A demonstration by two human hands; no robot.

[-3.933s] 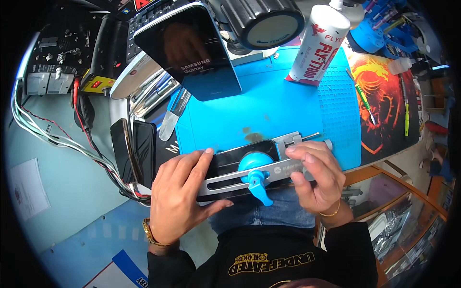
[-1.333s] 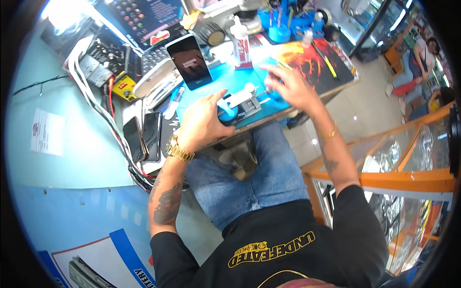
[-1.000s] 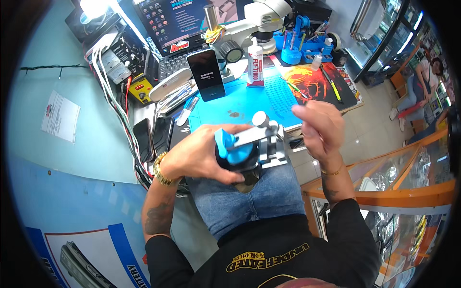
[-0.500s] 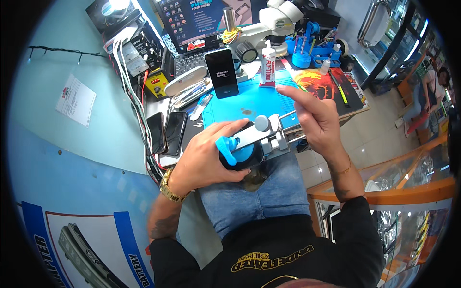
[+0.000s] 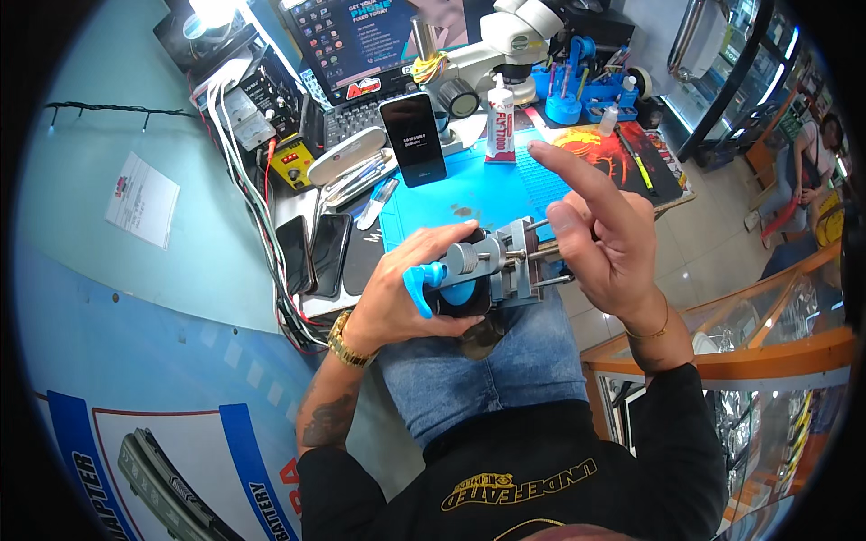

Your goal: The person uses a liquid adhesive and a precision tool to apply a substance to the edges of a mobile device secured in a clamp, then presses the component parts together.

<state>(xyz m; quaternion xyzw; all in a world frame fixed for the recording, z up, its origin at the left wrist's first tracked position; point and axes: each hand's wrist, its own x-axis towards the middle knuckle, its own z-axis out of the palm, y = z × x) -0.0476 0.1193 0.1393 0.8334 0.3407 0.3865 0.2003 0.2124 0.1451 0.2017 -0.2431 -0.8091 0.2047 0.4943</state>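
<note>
Lifted off the desk's [image 5: 469, 194] near edge since earlier, the metal clamp jig [image 5: 492, 266], rigid and probably weighty, sits over the lap, left hand [image 5: 406, 298] wrapped around its blue-knobbed end, right hand [image 5: 600, 239] spread beside its rails.

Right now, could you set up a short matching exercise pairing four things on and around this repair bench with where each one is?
Things:
1. metal clamp jig
2. glue tube
3. upright phone
4. two dark phones

Places:
A. lying flat, left of the blue mat
B. propped at the mat's far left corner, screen lit
C. held in the left hand over the lap
D. standing at the mat's far edge, below the microscope

Pairs: 1-C, 2-D, 3-B, 4-A. The right hand is raised, holding nothing.
</note>
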